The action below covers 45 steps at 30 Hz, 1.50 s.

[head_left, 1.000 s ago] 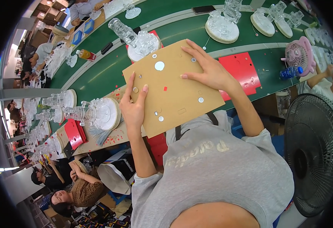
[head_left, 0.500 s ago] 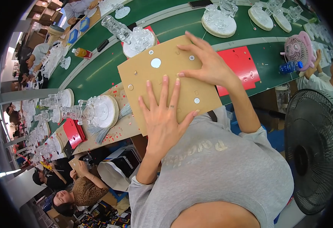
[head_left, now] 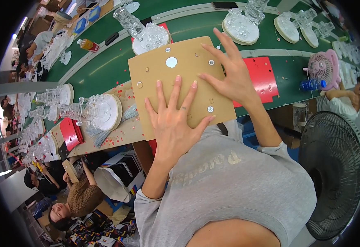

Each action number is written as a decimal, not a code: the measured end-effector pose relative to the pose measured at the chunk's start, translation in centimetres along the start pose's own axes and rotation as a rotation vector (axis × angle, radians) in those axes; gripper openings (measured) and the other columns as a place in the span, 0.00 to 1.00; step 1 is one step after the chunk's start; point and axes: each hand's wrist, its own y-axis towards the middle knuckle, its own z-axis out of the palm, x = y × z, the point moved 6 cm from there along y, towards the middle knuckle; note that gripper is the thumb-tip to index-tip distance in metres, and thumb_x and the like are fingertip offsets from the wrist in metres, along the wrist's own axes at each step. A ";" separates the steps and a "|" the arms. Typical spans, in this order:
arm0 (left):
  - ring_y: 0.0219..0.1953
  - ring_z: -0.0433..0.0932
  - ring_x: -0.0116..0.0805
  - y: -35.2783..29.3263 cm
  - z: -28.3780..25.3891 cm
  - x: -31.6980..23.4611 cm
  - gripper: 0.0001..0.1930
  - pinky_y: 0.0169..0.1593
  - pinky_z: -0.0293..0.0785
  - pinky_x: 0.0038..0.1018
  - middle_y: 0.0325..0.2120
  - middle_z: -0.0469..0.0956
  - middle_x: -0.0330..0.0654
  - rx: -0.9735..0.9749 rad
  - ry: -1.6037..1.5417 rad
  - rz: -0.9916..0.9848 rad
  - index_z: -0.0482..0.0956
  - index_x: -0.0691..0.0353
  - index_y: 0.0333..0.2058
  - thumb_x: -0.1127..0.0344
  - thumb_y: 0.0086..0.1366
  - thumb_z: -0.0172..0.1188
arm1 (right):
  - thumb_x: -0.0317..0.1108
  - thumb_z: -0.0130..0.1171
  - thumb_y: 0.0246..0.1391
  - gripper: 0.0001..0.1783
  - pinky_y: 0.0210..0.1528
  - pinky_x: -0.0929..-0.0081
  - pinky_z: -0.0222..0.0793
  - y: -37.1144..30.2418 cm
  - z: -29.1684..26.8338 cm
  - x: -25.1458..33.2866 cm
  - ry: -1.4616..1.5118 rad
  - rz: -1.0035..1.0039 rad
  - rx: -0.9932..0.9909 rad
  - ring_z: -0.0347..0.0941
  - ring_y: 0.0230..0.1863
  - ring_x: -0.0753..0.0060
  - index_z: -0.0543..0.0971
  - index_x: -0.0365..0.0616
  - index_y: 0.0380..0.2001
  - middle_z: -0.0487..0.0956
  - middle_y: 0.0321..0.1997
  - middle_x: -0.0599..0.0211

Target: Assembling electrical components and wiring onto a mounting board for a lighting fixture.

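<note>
A brown board, roughly square with round holes, metal-ringed holes and small slots, lies in front of me at the table's near edge. My left hand rests flat on its lower left part, with fingers spread. Over the board's right edge is my right hand, its fingers apart and thumb pointing left across the surface. Whether its fingertips touch the board I cannot tell. Under the right side, a red sheet with holes sticks out.
Clear plastic assemblies on round white bases stand along the green table. To the left are another such assembly, grey strands and red sheets. A black fan stands at right, near a pink fan. Other people sit around.
My right hand has shifted right on the board, its fingers now straighter and further apart. The left hand stays flat on the board. The whole view has turned slightly.
</note>
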 end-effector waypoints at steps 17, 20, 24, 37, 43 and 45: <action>0.75 0.52 0.58 0.4 -0.9 2.9 0.37 0.67 0.48 0.68 0.73 0.58 0.40 0.003 -0.150 -0.057 0.70 0.37 0.68 0.38 0.60 0.64 | 0.32 0.71 0.46 0.09 0.73 0.40 0.49 2.0 0.6 0.8 0.445 -0.353 0.429 0.61 0.72 0.45 0.85 0.43 0.33 0.79 0.60 0.51; 0.75 0.51 0.57 0.3 -1.2 3.5 0.36 0.67 0.49 0.69 0.73 0.58 0.40 -0.007 -0.196 -0.080 0.70 0.39 0.67 0.39 0.61 0.63 | 0.35 0.60 0.57 0.09 0.65 0.54 0.61 5.3 1.5 -5.1 0.944 -0.023 0.026 0.72 0.60 0.55 0.82 0.40 0.33 0.81 0.53 0.57; 0.75 0.49 0.58 -0.1 -1.2 4.0 0.31 0.67 0.50 0.68 0.73 0.58 0.41 0.021 -0.249 -0.075 0.69 0.40 0.68 0.45 0.67 0.59 | 0.34 0.53 0.65 0.12 0.49 0.73 0.71 11.1 11.9 -9.5 0.186 -0.032 0.207 0.76 0.48 0.75 0.80 0.39 0.45 0.82 0.48 0.65; 0.75 0.51 0.58 2.0 -1.5 5.3 0.30 0.69 0.51 0.60 0.73 0.58 0.42 0.121 -0.268 0.011 0.66 0.49 0.69 0.65 0.68 0.56 | 0.41 0.52 0.69 0.16 0.53 0.71 0.71 10.6 30.4 -8.1 1.325 0.255 0.690 0.73 0.54 0.73 0.76 0.42 0.52 0.80 0.52 0.66; 0.75 0.49 0.59 1.8 -0.5 5.6 0.32 0.72 0.45 0.58 0.74 0.56 0.44 0.157 -0.167 -0.033 0.65 0.48 0.70 0.59 0.68 0.57 | 0.41 0.52 0.69 0.16 0.51 0.71 0.71 13.1 19.4 -20.2 1.204 0.268 0.147 0.74 0.53 0.74 0.76 0.42 0.51 0.80 0.51 0.66; 0.76 0.46 0.59 0.8 0.0 6.7 0.33 0.73 0.42 0.56 0.75 0.52 0.45 0.170 -0.085 0.029 0.59 0.48 0.73 0.54 0.72 0.53 | 0.41 0.52 0.69 0.16 0.51 0.72 0.71 11.9 17.5 -21.6 1.188 0.277 0.031 0.74 0.52 0.74 0.76 0.42 0.51 0.80 0.51 0.66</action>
